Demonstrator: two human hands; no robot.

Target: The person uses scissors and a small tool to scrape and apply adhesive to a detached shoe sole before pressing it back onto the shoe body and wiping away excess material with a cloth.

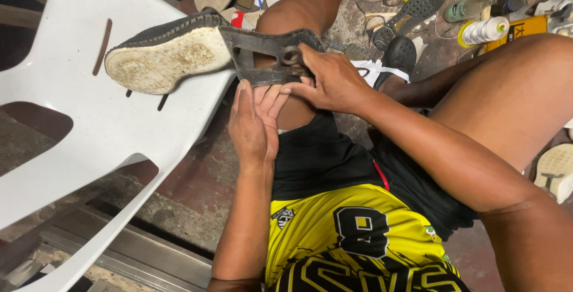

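1. Yellow-and-black jersey (358,232) and black shorts (334,155) filled the near edge of the view, the person seated with knees spread.
2. White plastic chair (89,131) lay tipped beside the left knee, apparently serving as a rest for the work.
3. Shoe (167,56) lay sole-up across the chair's edge and the thigh, its worn pale sole exposed, likely so the underside could be reached.
4. Left hand (253,122) lay flat and unclenched under the work, fingers extended against the thigh, seemingly bracing it from below.
5. Right hand (331,80) pinched a dark metal tool (268,56) set against the shoe's heel end.
6. Spools (483,29), bottles and loose soles littered the floor beyond.
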